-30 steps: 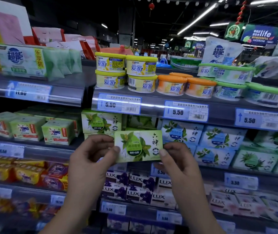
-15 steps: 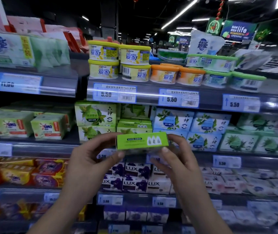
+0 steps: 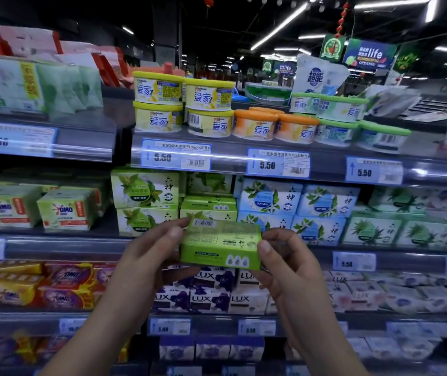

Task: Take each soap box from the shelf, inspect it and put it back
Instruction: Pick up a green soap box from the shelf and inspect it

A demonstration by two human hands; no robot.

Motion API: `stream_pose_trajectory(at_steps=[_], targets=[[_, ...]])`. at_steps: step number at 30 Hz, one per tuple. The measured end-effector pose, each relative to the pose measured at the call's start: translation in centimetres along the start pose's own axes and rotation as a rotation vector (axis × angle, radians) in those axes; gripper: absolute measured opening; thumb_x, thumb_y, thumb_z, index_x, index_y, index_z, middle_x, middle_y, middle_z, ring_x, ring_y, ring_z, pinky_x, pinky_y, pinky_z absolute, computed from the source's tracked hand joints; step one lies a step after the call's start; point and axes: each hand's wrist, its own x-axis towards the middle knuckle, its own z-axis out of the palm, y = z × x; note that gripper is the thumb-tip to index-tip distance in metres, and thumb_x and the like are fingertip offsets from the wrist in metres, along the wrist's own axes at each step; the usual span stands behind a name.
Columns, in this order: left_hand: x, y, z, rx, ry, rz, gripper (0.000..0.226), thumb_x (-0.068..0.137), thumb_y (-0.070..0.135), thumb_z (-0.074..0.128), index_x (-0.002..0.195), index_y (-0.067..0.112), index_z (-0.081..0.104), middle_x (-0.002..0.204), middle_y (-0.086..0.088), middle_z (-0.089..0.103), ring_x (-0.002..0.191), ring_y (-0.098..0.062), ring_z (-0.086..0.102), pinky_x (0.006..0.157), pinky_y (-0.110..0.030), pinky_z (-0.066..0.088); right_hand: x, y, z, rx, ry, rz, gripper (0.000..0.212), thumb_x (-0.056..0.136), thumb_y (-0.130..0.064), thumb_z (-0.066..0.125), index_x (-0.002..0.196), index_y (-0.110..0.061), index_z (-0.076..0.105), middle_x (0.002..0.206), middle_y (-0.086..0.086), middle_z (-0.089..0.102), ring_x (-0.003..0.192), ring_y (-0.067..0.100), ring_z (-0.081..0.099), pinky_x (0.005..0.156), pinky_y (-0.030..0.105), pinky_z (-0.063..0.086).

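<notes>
A green soap box (image 3: 221, 244) is held in front of the middle shelf, its barcoded back face turned up and a narrow side toward me. My left hand (image 3: 149, 256) grips its left end with thumb on top. My right hand (image 3: 284, 259) grips the right end with the thumb on the front corner. Behind it stand more green soap boxes (image 3: 145, 189) in stacks on the shelf (image 3: 62, 246), with a lower stack (image 3: 208, 206) just above the held box.
Blue and white soap boxes (image 3: 269, 198) fill the shelf to the right. Round air freshener tubs (image 3: 183, 104) sit on the shelf above. OMO soap packs (image 3: 64, 210) stand at left. Purple LUX boxes (image 3: 211, 297) lie on the shelf below my hands.
The box has been tipped further over: first its front face showed, then its narrow side, now its barcoded back. Both hands kept hold and dropped slightly.
</notes>
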Motion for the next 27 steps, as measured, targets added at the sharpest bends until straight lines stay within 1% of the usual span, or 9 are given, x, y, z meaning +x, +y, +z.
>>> stream_pose_trajectory(at_steps=[3, 6, 10, 13, 15, 18, 20, 22, 27], targets=[[0.0, -0.3, -0.2, 0.089, 0.03, 0.044, 0.05, 0.066, 0.043, 0.085, 0.115, 0.036, 0.079, 0.117, 0.011, 0.077, 0.105, -0.016, 0.076, 0.078, -0.036, 0.066, 0.2, 0.3, -0.5, -0.031, -0.012, -0.003, 0.019, 0.08, -0.04, 0.08, 0.097, -0.034, 0.073, 0.092, -0.022, 0.075, 0.087, 0.002, 0.073, 0.075, 0.024, 0.061], [-0.3, -0.2, -0.6, 0.209, 0.028, 0.154, 0.058, 0.072, 0.039, 0.087, 0.128, 0.038, 0.069, 0.134, 0.005, 0.07, 0.103, -0.028, 0.076, 0.085, -0.04, 0.063, 0.5, 0.1, -0.7, 0.021, 0.012, 0.091, 0.029, 0.086, -0.045, 0.077, 0.112, -0.033, 0.073, 0.121, -0.002, 0.078, 0.103, 0.025, 0.078, 0.077, 0.036, 0.066], [-0.5, 0.3, -0.6, 0.276, -0.07, 0.299, 0.065, 0.075, 0.018, 0.082, 0.132, 0.042, 0.063, 0.135, 0.011, 0.068, 0.106, -0.016, 0.072, 0.083, -0.025, 0.06, 0.7, -1.1, -0.5, 0.075, -0.11, 0.377, 0.063, 0.073, -0.076, 0.064, 0.106, -0.026, 0.082, 0.109, 0.012, 0.082, 0.076, 0.038, 0.08, 0.056, 0.034, 0.064], [-0.4, 0.5, -0.4, 0.3, -0.111, 0.344, 0.062, 0.077, -0.009, 0.075, 0.12, 0.036, 0.075, 0.126, 0.006, 0.076, 0.122, -0.014, 0.069, 0.094, -0.023, 0.058, 0.8, -1.0, -1.2, 0.185, -0.187, 0.339, 0.039, 0.082, -0.044, 0.078, 0.109, -0.016, 0.082, 0.113, 0.021, 0.078, 0.085, 0.032, 0.079, 0.064, 0.032, 0.064], [-0.4, 0.7, -0.4, 0.34, -0.092, 0.331, 0.064, 0.082, -0.026, 0.064, 0.112, 0.029, 0.08, 0.129, 0.011, 0.075, 0.124, -0.008, 0.067, 0.092, -0.019, 0.058, 0.9, -0.9, -1.5, 0.186, -0.216, 0.266, 0.042, 0.08, -0.014, 0.078, 0.122, -0.018, 0.077, 0.124, 0.02, 0.074, 0.098, 0.037, 0.078, 0.074, 0.039, 0.066], [-0.1, 0.7, -0.4, 0.178, -0.05, 0.204, 0.043, 0.093, -0.002, 0.063, 0.114, 0.031, 0.08, 0.126, 0.009, 0.076, 0.115, -0.012, 0.072, 0.084, -0.028, 0.063, 1.0, -0.6, -1.4, 0.068, -0.176, 0.161, 0.068, 0.075, 0.001, 0.084, 0.132, -0.032, 0.069, 0.129, 0.007, 0.075, 0.109, 0.038, 0.075, 0.085, 0.051, 0.065], [0.0, 0.5, -0.5, 0.118, -0.046, 0.147, 0.032, 0.083, 0.025, 0.072, 0.113, 0.029, 0.081, 0.12, 0.002, 0.078, 0.107, -0.021, 0.076, 0.083, -0.034, 0.065, 1.0, -0.3, -1.2, 0.0, -0.129, 0.107, 0.071, 0.076, 0.003, 0.081, 0.133, -0.037, 0.067, 0.13, 0.0, 0.075, 0.108, 0.032, 0.076, 0.078, 0.041, 0.066], [0.0, 0.3, -0.7, 0.191, -0.012, 0.147, 0.039, 0.074, 0.03, 0.078, 0.113, 0.031, 0.08, 0.113, 0.0, 0.08, 0.098, -0.025, 0.079, 0.083, -0.031, 0.064, 1.1, 0.2, -1.0, 0.02, -0.095, 0.079, 0.072, 0.071, -0.002, 0.085, 0.132, -0.034, 0.065, 0.127, -0.002, 0.076, 0.107, 0.028, 0.077, 0.076, 0.031, 0.064], [0.2, 0.0, -0.8, 0.163, 0.143, 0.199, 0.044, 0.065, 0.024, 0.082, 0.108, 0.029, 0.078, 0.113, 0.007, 0.08, 0.1, -0.018, 0.078, 0.079, -0.025, 0.064, 1.0, 1.2, 0.3, -0.124, 0.111, -0.024, 0.035, 0.067, -0.029, 0.088, 0.099, -0.033, 0.077, 0.11, -0.007, 0.081, 0.101, 0.012, 0.078, 0.083, 0.03, 0.062]])
